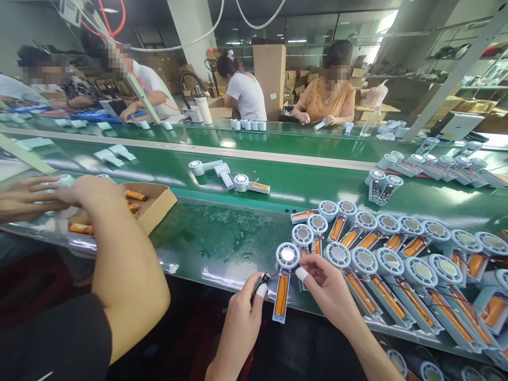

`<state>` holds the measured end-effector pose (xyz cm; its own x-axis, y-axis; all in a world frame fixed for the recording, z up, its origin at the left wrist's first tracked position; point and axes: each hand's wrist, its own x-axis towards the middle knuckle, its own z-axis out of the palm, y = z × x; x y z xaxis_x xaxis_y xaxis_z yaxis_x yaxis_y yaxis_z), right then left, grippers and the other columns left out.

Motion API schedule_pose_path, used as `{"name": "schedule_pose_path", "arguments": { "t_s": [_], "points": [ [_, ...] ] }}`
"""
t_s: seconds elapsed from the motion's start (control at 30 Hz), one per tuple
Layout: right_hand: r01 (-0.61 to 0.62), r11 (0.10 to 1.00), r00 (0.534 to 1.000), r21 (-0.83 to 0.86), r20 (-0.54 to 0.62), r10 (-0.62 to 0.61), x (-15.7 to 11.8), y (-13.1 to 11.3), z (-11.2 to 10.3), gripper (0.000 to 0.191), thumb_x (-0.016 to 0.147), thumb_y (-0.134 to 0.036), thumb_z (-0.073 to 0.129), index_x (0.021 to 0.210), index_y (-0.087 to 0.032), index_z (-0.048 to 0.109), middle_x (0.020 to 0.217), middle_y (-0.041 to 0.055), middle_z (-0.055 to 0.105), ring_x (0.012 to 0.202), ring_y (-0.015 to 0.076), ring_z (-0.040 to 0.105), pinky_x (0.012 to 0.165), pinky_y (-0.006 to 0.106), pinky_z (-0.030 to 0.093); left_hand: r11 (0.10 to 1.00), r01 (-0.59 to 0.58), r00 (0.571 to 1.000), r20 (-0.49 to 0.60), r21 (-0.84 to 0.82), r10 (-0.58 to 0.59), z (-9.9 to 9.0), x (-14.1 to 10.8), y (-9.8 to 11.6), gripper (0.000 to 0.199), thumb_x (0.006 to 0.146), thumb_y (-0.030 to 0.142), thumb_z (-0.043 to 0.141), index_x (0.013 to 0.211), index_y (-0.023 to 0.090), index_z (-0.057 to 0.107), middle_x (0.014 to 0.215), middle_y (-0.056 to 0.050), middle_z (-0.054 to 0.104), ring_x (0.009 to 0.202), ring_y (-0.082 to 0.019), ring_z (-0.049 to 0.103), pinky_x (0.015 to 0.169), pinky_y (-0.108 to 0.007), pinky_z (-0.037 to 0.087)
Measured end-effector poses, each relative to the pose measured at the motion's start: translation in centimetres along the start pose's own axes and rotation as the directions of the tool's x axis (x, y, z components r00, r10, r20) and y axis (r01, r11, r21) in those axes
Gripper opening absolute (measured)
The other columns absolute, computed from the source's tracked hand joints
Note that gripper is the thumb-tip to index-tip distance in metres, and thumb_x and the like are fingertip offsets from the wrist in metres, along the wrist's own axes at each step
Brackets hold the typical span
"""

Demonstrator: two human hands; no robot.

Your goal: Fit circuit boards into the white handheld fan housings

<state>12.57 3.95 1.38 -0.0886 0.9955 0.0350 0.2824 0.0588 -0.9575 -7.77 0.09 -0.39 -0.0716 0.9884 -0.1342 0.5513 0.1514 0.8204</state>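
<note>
A light-blue handheld fan housing (288, 255), with a round grille and an orange battery (282, 293) in its handle, lies at the front edge of the green bench between my hands. My left hand (242, 312) pinches a small black part (262, 281) left of the handle; its exact kind is unclear. Thin red wire (278, 274) runs from that part across the housing. With white-covered thumb and fingertips together, my right hand (327, 288) grips the wire close to the grille's right side. Both thumbs wear white finger cots.
Several similar fan housings (391, 262) crowd the bench on the right. More housings (241, 183) lie on the green belt ahead. At left, a co-worker's arm (127, 254) reaches past a cardboard tray (159, 209) of orange batteries. Other people sit across the line.
</note>
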Motion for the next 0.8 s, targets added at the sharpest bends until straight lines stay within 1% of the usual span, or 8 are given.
{"name": "schedule_pose_path", "arguments": {
  "t_s": [0.07, 0.17, 0.27, 0.37, 0.47, 0.53, 0.67, 0.8],
  "points": [
    [-0.034, 0.991, 0.998, -0.129, -0.053, 0.027, -0.7, -0.5, 0.3, 0.026, 0.095, -0.044, 0.055, 0.100, -0.020, 0.063, 0.082, 0.0041, 0.064, 0.064, 0.0163, 0.059, 0.057, 0.027, 0.050, 1.000, -0.008, 0.999, -0.034, -0.004, 0.008, 0.1, -0.1, -0.1, 0.040, 0.096, 0.038, 0.041, 0.127, 0.023, 0.061, 0.092, -0.009, 0.077, 0.080, -0.026, 0.072, 0.069, -0.034, 0.054],
    [0.017, 0.921, 0.992, -0.390, -0.112, -0.066, -1.2, -0.8, 0.6, 0.025, 0.094, -0.036, 0.051, 0.110, -0.020, 0.062, 0.091, 0.0062, 0.064, 0.063, 0.0173, 0.059, 0.060, 0.031, 0.050, 0.999, -0.034, 0.997, -0.065, -0.025, 0.033, 0.2, 0.0, 0.1, 0.042, 0.097, 0.038, 0.039, 0.132, 0.022, 0.057, 0.100, -0.010, 0.078, 0.082, -0.025, 0.074, 0.071, -0.035, 0.057],
    [0.080, 0.856, 0.992, -0.510, -0.044, -0.119, -1.3, -0.6, 0.3, 0.024, 0.096, -0.031, 0.047, 0.110, -0.021, 0.064, 0.093, 0.0081, 0.067, 0.071, 0.0218, 0.064, 0.062, 0.033, 0.049, 0.996, -0.082, 0.995, -0.057, -0.019, 0.081, 0.2, 0.2, 0.3, 0.044, 0.098, 0.032, 0.037, 0.136, 0.022, 0.056, 0.111, -0.011, 0.076, 0.090, -0.024, 0.075, 0.078, -0.036, 0.058],
    [0.173, 0.870, 0.985, -0.461, 0.061, -0.164, -0.8, -0.7, 0.1, 0.026, 0.099, -0.027, 0.043, 0.103, -0.021, 0.068, 0.092, 0.0081, 0.072, 0.080, 0.0237, 0.069, 0.069, 0.033, 0.051, 0.982, -0.187, 0.982, -0.017, -0.003, 0.187, 0.3, 0.2, 0.5, 0.047, 0.096, 0.019, 0.033, 0.135, 0.023, 0.059, 0.121, -0.010, 0.073, 0.100, -0.021, 0.073, 0.089, -0.034, 0.057],
    [0.249, 0.915, 0.969, -0.319, 0.078, -0.236, 0.2, -1.2, 0.5, 0.028, 0.099, -0.025, 0.044, 0.107, -0.021, 0.070, 0.103, 0.0089, 0.074, 0.091, 0.0239, 0.070, 0.079, 0.033, 0.052, 0.948, -0.312, 0.950, 0.016, 0.066, 0.311, 0.5, 0.1, 0.9, 0.057, 0.091, 0.008, 0.031, 0.137, 0.027, 0.059, 0.113, -0.008, 0.072, 0.097, -0.018, 0.072, 0.087, -0.031, 0.057],
    [0.200, 0.963, 0.978, -0.179, 0.088, -0.187, 1.0, -1.4, 1.1, 0.025, 0.096, -0.026, 0.049, 0.104, -0.020, 0.072, 0.102, 0.0081, 0.075, 0.091, 0.0229, 0.070, 0.078, 0.031, 0.052, 0.921, -0.359, 0.933, 0.043, 0.148, 0.357, 0.6, -0.1, 1.1, 0.063, 0.087, 0.003, 0.031, 0.135, 0.031, 0.062, 0.103, -0.007, 0.070, 0.088, -0.017, 0.072, 0.079, -0.028, 0.059],
    [0.048, 0.999, 0.986, -0.020, 0.159, -0.044, 2.2, -1.7, 2.3, 0.023, 0.092, -0.028, 0.053, 0.100, -0.018, 0.072, 0.084, 0.0047, 0.073, 0.065, 0.0162, 0.064, 0.058, 0.025, 0.050, 0.887, -0.409, 0.912, 0.053, 0.216, 0.408, 0.7, -0.3, 1.2, 0.054, 0.085, 0.002, 0.032, 0.107, 0.027, 0.074, 0.098, -0.008, 0.066, 0.080, -0.017, 0.072, 0.072, -0.026, 0.058],
    [-0.011, 0.999, 0.973, 0.031, 0.229, 0.003, 1.8, -1.9, 3.2, 0.022, 0.088, -0.024, 0.052, 0.103, -0.016, 0.067, 0.075, 0.0005, 0.065, 0.059, 0.0124, 0.054, 0.053, 0.022, 0.043, 0.937, -0.340, 0.933, -0.094, 0.082, 0.347, 0.8, -0.2, 1.0, 0.034, 0.090, 0.010, 0.034, 0.092, 0.022, 0.065, 0.086, -0.005, 0.067, 0.074, -0.017, 0.069, 0.071, -0.027, 0.055]
  ]
}}
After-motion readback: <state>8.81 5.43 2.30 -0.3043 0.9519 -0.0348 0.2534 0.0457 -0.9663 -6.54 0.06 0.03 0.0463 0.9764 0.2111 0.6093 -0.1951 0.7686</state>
